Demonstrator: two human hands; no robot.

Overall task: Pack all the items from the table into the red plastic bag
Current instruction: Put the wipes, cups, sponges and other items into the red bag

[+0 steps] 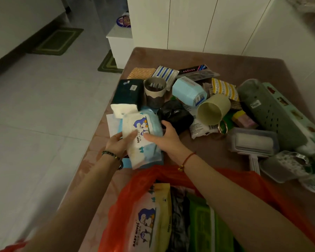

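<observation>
A white-and-blue baby wipes pack (141, 140) with a penguin print sits at the table's near left, gripped from both sides: my left hand (119, 144) holds its left edge and my right hand (166, 138) its right side. Just below it the red plastic bag (135, 182) gapes open at the front edge of the table. Inside stand another baby wipes pack (145, 222), a yellow pack (164, 206) and a green pack (202, 219). My forearms hide parts of the bag's rim.
On the brown table (216, 59) lies a heap: dark tissue pack (126, 93), metal cup (155, 91), light blue box (188, 90), cream cup (213, 110), black bundle (175, 113), lint roller (253, 142), green perforated basket (269, 113). Tiled floor lies to the left.
</observation>
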